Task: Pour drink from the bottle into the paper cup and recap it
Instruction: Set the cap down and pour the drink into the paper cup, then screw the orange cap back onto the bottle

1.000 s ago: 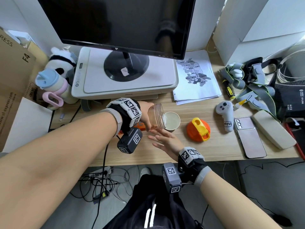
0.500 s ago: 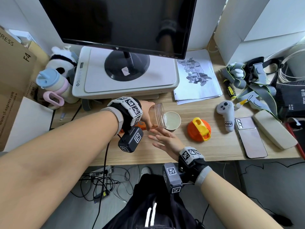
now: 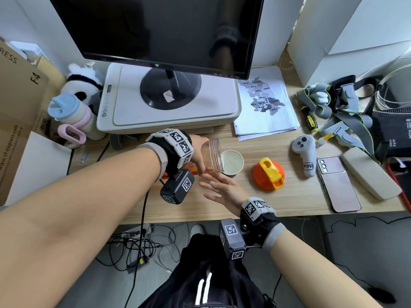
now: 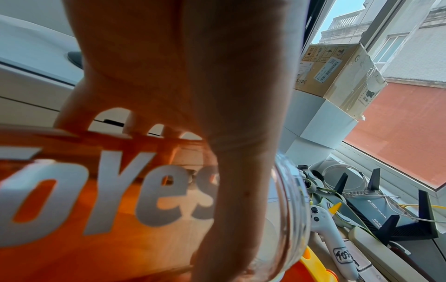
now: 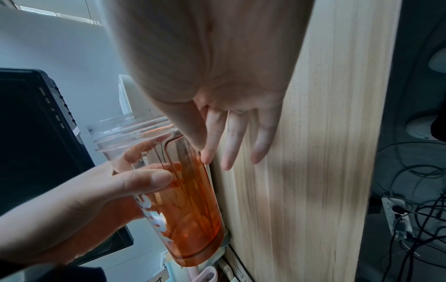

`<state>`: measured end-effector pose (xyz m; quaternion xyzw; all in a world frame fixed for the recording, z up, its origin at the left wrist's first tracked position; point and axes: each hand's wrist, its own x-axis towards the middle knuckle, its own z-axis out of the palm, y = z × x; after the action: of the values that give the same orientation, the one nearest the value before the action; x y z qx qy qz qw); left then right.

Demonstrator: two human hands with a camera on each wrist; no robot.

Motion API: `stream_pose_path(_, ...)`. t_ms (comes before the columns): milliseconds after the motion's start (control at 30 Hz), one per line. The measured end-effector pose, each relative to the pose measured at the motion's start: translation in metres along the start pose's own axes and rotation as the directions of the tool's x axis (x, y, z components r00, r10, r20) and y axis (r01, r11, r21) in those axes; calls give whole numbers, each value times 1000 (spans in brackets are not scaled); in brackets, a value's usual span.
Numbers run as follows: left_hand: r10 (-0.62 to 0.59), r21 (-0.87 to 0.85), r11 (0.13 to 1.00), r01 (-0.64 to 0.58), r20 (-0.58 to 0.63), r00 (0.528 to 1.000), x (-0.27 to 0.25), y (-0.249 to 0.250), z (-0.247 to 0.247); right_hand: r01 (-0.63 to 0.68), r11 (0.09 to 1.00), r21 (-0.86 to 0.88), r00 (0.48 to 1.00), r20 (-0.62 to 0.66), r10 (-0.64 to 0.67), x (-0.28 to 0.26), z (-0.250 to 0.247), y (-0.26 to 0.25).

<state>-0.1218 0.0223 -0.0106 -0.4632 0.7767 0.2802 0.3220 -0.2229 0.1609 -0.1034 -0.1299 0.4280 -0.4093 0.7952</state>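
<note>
My left hand [image 3: 198,156] grips a clear orange-tinted bottle [image 3: 212,157], tipped on its side with its open mouth over the white paper cup [image 3: 233,161]. The cup holds pale liquid. In the right wrist view the bottle [image 5: 183,190] fills the frame's left, the left hand's thumb [image 5: 144,181] curled round it. My right hand [image 3: 224,190] hovers flat just in front of the cup, fingers straight, a fingertip [image 5: 207,158] beside the bottle's side; contact is unclear. The orange cap with a yellow handle [image 3: 269,173] lies on the desk right of the cup.
A white printer [image 3: 169,103] with a monitor stand on it sits right behind the cup. A grey controller [image 3: 304,154], a phone [image 3: 338,183] and a beige case [image 3: 369,174] lie to the right. Papers [image 3: 264,103] are at the back; the desk edge [image 3: 200,218] runs near my right wrist.
Both hands, the tipped bottle and the cup keep nearly the same places across the three head frames.
</note>
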Motion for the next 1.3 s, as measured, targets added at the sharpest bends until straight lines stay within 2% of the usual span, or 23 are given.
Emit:
stream_pose_path(300,20,-41,999,-20,-5,1000,2,-4,3,4,1000,-23,1000,-11,-4,-3,1,0)
stream_pose_path(433,58,-172,983,-67,-57,997,1,-10,8,16,996,-88,999,-37,-19,-6,-1,-4)
stream_pose_path(567,120,-336,927,-165,-151,981,0,-17,17,39,988,-149,998,-51,-47,-10,-5,-7)
stream_pose_path(667,134,-425,877,-226,-236,963,-1,-24,25,58,955,-292,996,-45,-74,-19,-2,-14)
stream_pose_path(733,126,-499,825,-266,-298,946,-1,-30,28,96,867,-490,991,-33,-128,-28,1,-25)
stream_pose_path(800,115,-576,754,-316,-358,926,-1,-35,30,176,750,-638,962,-50,-269,-35,-1,-40)
stream_pose_path(833,108,-608,719,-338,-382,918,-2,-37,31,221,716,-662,926,-89,-368,-38,-3,-48)
stream_pose_path(900,71,-667,660,-346,-403,913,-1,-39,33,269,715,-645,807,-254,-534,-38,-14,-63)
stream_pose_path(933,50,-694,630,-348,-411,910,1,-41,35,257,704,-662,731,-343,-590,-37,-22,-69)
stream_pose_path(1000,-10,-731,589,-345,-433,901,4,-43,40,109,627,-771,581,-463,-669,-32,-41,-76)
stream_pose_path(1033,-44,-745,575,-339,-442,896,4,-44,43,12,591,-806,537,-493,-684,-29,-51,-77)
stream_pose_path(1067,-77,-761,555,-335,-449,890,6,-46,47,-69,561,-825,521,-509,-685,-25,-59,-76)
stream_pose_path(1133,-146,-798,507,-326,-452,880,10,-51,54,-215,496,-841,562,-522,-642,-19,-70,-72)
stream_pose_path(1200,-203,-826,464,-320,-450,870,11,-53,60,-357,395,-847,638,-530,-558,-15,-78,-67)
stream_pose_path(1300,-214,-856,390,-339,-443,871,10,-56,67,-451,303,-840,699,-543,-465,-10,-87,-61)
